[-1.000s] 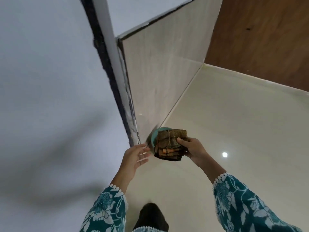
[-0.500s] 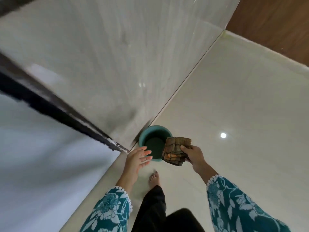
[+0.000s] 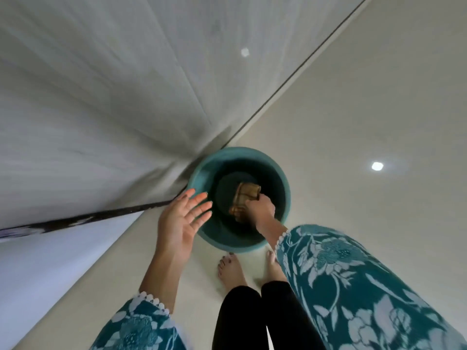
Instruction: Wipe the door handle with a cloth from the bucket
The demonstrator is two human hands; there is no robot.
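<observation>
Head view | right hand (image 3: 260, 210) grip pinching folded cloth (image 3: 243, 198) inside bucket (image 3: 202, 170) | left hand (image 3: 182, 218) spread beside | cloth likely soft, light; hold by folded edge.

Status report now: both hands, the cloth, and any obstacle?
Right hand grips folded cloth inside teal bucket. Left hand open, empty. No obstacle seen.

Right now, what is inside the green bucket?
Inside the bucket the right hand holds a folded brown cloth, low near the dark bottom. The hand covers part of the cloth. Whether there is water cannot be seen.
</observation>
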